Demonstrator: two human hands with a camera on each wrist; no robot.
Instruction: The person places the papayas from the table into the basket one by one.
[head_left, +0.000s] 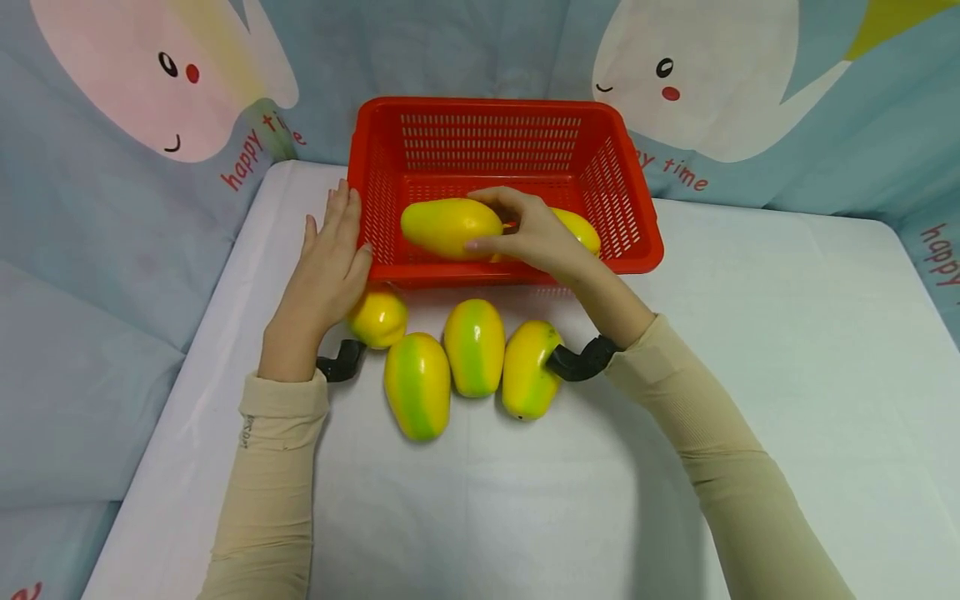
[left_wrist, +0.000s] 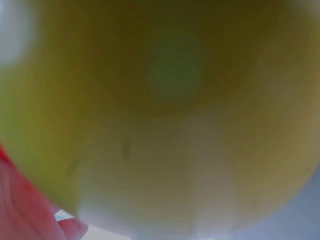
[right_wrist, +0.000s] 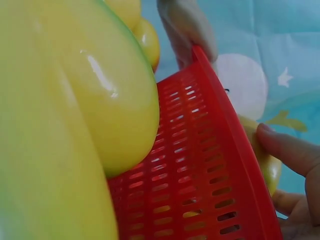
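Observation:
My right hand (head_left: 536, 229) grips one end of a smooth yellow papaya (head_left: 446, 227) over the front part of a red plastic basket (head_left: 517, 271). In the right wrist view, the thumb (right_wrist: 290, 150) presses on that papaya behind the basket rim. Another yellow fruit (head_left: 577, 229) lies in the basket, partly hidden by my right hand. My left hand (head_left: 326, 258) rests along the basket's left side with its fingers fairly straight. Just below it sits a round-looking yellow fruit (head_left: 380, 318), and a blurred yellow fruit (left_wrist: 160, 150) fills the left wrist view.
In front of the basket, three yellow papayas with green stripes lie on the white table: the left one (head_left: 417, 387), the middle one (head_left: 475, 348) and the right one (head_left: 529, 371). A printed blue curtain (head_left: 480, 50) hangs behind the basket.

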